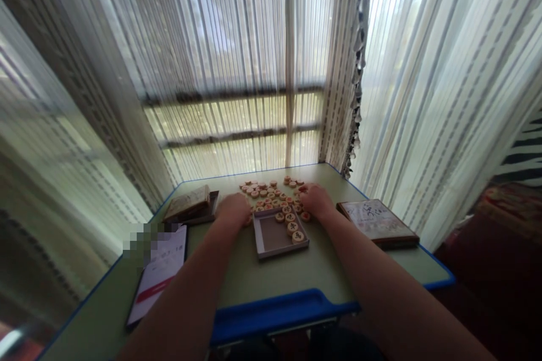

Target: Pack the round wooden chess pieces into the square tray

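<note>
Round wooden Chinese chess pieces (265,193) lie in a loose spread on the table. Before them sits a shallow open box (271,237), with several marked pieces (292,228) along its right side and some at its back edge. My left hand (234,207) is at the left of the spread, back of the hand up, its fingertips hidden and slightly blurred. At the right side, my right hand (315,198) has its fingers bent and pinched at a chess piece (302,188), which they partly cover.
The green table (279,282) has a blue rim and front tray (271,313). A brown box (190,203) stands back left, a flat lidded box (379,221) on the right. A tablet-like screen (158,276) lies by my left forearm. Sheer curtains (228,67) hang behind.
</note>
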Motion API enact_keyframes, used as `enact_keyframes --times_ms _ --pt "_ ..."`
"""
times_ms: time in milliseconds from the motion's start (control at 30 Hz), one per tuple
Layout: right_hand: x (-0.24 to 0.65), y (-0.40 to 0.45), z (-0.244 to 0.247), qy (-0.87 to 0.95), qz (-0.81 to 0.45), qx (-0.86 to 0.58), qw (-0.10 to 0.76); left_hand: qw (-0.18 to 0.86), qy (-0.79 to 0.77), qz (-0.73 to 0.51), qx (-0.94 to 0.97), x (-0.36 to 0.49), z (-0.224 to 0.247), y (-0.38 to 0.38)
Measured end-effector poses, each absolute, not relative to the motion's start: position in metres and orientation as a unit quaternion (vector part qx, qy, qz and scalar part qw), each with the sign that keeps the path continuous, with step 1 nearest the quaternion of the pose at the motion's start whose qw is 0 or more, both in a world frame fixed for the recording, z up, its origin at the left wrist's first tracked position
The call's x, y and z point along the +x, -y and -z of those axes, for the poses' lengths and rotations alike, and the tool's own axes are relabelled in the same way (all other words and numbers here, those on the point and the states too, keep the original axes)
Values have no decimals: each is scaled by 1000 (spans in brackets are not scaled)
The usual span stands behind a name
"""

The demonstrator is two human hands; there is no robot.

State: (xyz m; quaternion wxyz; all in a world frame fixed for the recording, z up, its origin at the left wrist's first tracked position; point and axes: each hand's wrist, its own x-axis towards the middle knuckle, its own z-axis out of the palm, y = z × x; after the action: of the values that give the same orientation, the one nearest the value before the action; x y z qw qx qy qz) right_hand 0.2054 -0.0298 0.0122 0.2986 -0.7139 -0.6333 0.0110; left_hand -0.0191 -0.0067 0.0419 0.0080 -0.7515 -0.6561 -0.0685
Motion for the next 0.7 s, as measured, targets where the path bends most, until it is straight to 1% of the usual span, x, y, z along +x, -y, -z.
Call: enact_keyframes --times_ms 133,233,333,467,633,700 --pt "207 32 -15 607 -26 -726 323 45 679 58 -731 -15 -47 17" --pt "208 33 -17 581 -25 -736 346 46 685 45 -726 -12 -50 22" --pt "207 34 -16 628 -32 -707 323 49 692 50 -719 -10 -50 24" --pt "205 34 -14 670 -48 -691 267 62 686 100 -718 -10 -47 24" --pt "204 35 -14 676 -6 -684 274 69 642 177 -743 -8 -43 28" --pt "203 37 -14 692 6 -674 258 70 612 226 -755 -4 -43 31"
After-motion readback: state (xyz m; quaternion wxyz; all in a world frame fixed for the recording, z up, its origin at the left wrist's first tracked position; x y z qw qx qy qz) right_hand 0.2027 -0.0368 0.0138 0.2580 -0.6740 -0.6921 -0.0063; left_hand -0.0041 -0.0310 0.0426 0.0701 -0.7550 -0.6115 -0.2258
